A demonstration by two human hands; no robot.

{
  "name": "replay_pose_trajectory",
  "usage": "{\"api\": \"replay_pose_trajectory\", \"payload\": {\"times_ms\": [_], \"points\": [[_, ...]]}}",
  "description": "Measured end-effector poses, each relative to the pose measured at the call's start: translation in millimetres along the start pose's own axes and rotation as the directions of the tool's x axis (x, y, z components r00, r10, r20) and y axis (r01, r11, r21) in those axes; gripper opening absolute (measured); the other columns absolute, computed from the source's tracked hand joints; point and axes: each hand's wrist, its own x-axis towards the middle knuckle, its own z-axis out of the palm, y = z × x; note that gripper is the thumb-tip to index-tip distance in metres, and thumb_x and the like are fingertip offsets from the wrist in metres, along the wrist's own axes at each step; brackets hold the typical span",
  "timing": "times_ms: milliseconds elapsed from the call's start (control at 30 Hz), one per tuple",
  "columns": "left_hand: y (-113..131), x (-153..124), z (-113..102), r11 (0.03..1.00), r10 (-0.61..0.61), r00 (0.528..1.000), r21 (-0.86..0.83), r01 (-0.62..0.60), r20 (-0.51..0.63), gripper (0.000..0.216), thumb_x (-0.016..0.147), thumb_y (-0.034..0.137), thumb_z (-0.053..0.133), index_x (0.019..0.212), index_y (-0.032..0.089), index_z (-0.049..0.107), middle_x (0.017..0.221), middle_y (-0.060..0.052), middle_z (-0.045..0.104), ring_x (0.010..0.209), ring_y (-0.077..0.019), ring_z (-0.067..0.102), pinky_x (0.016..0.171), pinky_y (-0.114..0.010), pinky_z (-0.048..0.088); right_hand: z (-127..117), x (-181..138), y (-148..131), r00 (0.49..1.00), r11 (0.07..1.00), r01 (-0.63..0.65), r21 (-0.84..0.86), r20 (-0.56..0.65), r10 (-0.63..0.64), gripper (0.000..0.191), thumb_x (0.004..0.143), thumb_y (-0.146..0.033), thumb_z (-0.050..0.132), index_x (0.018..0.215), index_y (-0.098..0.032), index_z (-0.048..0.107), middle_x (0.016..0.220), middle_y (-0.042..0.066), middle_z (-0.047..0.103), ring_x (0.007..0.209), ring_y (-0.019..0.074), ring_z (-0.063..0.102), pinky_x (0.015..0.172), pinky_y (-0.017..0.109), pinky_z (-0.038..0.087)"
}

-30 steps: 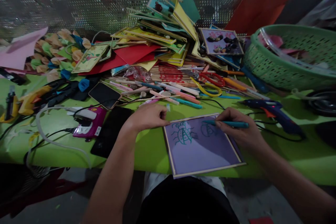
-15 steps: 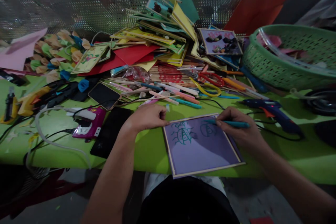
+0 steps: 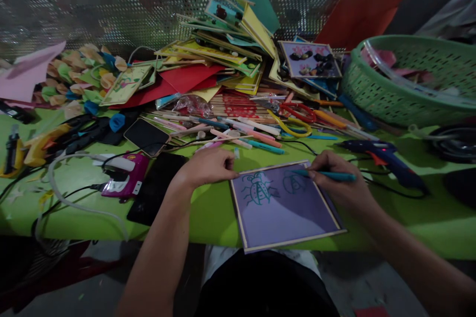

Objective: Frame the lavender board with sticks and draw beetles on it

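A purple card (image 3: 282, 223) edged with thin wooden sticks lies near the front edge of the green table. On its left part is a finished-looking green bug drawing (image 3: 258, 190); beside it, to the right, is a smaller green outline (image 3: 293, 183). My right hand (image 3: 336, 178) is closed around a teal marker (image 3: 334, 175), whose tip is at the top of that smaller outline. With fingers curled, my left hand (image 3: 211, 167) keeps its thumb at the card's upper left corner; its other fingertips are partly hidden.
Several loose markers (image 3: 264, 145), scissors (image 3: 293, 124) and stacked cards lie behind the card. A blue glue gun (image 3: 386, 156) and a green basket (image 3: 401, 94) stand at right. To the left are a phone (image 3: 148, 136), a magenta power strip (image 3: 128, 178) and cables.
The teal marker has shifted slightly in my right hand as it works at the smaller outline. My left hand and the card stay about where they were.
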Motion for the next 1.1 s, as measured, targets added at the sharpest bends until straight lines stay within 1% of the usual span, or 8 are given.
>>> {"api": "replay_pose_trajectory", "payload": {"times_ms": [267, 400, 467, 633, 767, 933, 1033, 1100], "points": [[0.1, 0.1, -0.9, 1.000, 0.001, 1.000, -0.009, -0.001, 0.006, 0.031, 0.081, 0.049, 0.071, 0.074, 0.022, 0.059, 0.074, 0.001, 0.065, 0.070, -0.0168, 0.054, 0.063, -0.032, 0.028, -1.4, -0.3, -6.1, 1.000, 1.000, -0.017, 0.006, -0.003, 0.017, 0.014, 0.076, -0.029, 0.074, 0.070, -0.027, 0.062, 0.067, 0.000, 0.063, 0.064, 0.0204, 0.055, 0.061, 0.036, 0.040], [0.1, 0.6, 0.0, 1.000, -0.007, 1.000, -0.003, 0.007, 0.008, 0.031, 0.081, 0.050, 0.071, 0.074, 0.022, 0.059, 0.075, 0.001, 0.066, 0.070, -0.0169, 0.054, 0.063, -0.031, 0.028, -2.4, -0.7, -2.6, 1.000, 0.999, -0.015, 0.036, 0.005, 0.015, 0.013, 0.077, -0.029, 0.073, 0.070, -0.027, 0.063, 0.067, 0.001, 0.063, 0.064, 0.0204, 0.055, 0.061, 0.036, 0.040], [0.4, 0.7, 0.1, 1.000, -0.011, 1.000, -0.001, 0.011, 0.007, 0.031, 0.081, 0.049, 0.072, 0.074, 0.022, 0.060, 0.075, 0.001, 0.066, 0.070, -0.0171, 0.054, 0.063, -0.031, 0.028, -2.8, -0.6, 0.8, 1.000, 0.998, -0.023, 0.059, 0.012, 0.022, 0.013, 0.077, -0.030, 0.074, 0.071, -0.027, 0.063, 0.069, 0.001, 0.064, 0.066, 0.0215, 0.058, 0.062, 0.036, 0.042], [1.2, 0.3, -0.8, 1.000, -0.017, 1.000, 0.002, 0.017, 0.009, 0.030, 0.082, 0.049, 0.072, 0.075, 0.022, 0.060, 0.075, 0.001, 0.066, 0.071, -0.0172, 0.055, 0.062, -0.031, 0.027, -3.2, 0.2, 8.1, 0.998, 0.990, -0.058, 0.126, 0.027, 0.055, 0.018, 0.074, -0.036, 0.077, 0.070, -0.028, 0.062, 0.069, 0.000, 0.065, 0.077, 0.0277, 0.072, 0.068, 0.036, 0.049], [1.8, 0.1, -1.2, 1.000, -0.022, 1.000, -0.003, 0.022, 0.011, 0.030, 0.081, 0.047, 0.072, 0.075, 0.022, 0.059, 0.075, 0.001, 0.066, 0.071, -0.0173, 0.055, 0.062, -0.031, 0.027, -2.9, 0.6, 10.8, 0.998, 0.985, -0.064, 0.158, 0.035, 0.059, 0.020, 0.073, -0.038, 0.080, 0.070, -0.029, 0.063, 0.069, 0.001, 0.066, 0.081, 0.0297, 0.075, 0.068, 0.037, 0.051], [3.2, -0.2, -1.7, 0.999, -0.030, 0.999, 0.012, 0.030, 0.016, 0.030, 0.082, 0.047, 0.072, 0.075, 0.021, 0.059, 0.076, 0.001, 0.066, 0.072, -0.0171, 0.055, 0.064, -0.031, 0.028, -3.0, -0.2, 13.4, 0.998, 0.983, -0.057, 0.173, 0.019, 0.054, 0.019, 0.076, -0.038, 0.080, 0.072, -0.028, 0.064, 0.071, 0.000, 0.066, 0.080, 0.0283, 0.074, 0.069, 0.036, 0.050], [4.3, -0.8, -2.1, 0.999, -0.032, 0.999, 0.010, 0.031, 0.015, 0.029, 0.082, 0.047, 0.071, 0.076, 0.021, 0.060, 0.076, 0.001, 0.066, 0.071, -0.0168, 0.055, 0.064, -0.031, 0.028, -3.9, -0.8, 15.4, 0.997, 0.982, -0.068, 0.179, 0.034, 0.063, 0.020, 0.076, -0.038, 0.081, 0.072, -0.027, 0.065, 0.071, 0.000, 0.065, 0.082, 0.0277, 0.074, 0.072, 0.036, 0.050], [4.6, -1.1, -2.1, 1.000, -0.029, 0.999, -0.001, 0.029, 0.013, 0.029, 0.081, 0.047, 0.071, 0.075, 0.021, 0.060, 0.076, 0.001, 0.066, 0.070, -0.0166, 0.054, 0.064, -0.031, 0.029, -4.3, -0.9, 16.0, 0.998, 0.981, -0.062, 0.185, 0.029, 0.057, 0.021, 0.076, -0.039, 0.082, 0.073, -0.026, 0.065, 0.071, -0.001, 0.065, 0.078, 0.0246, 0.071, 0.069, 0.034, 0.049]]}}
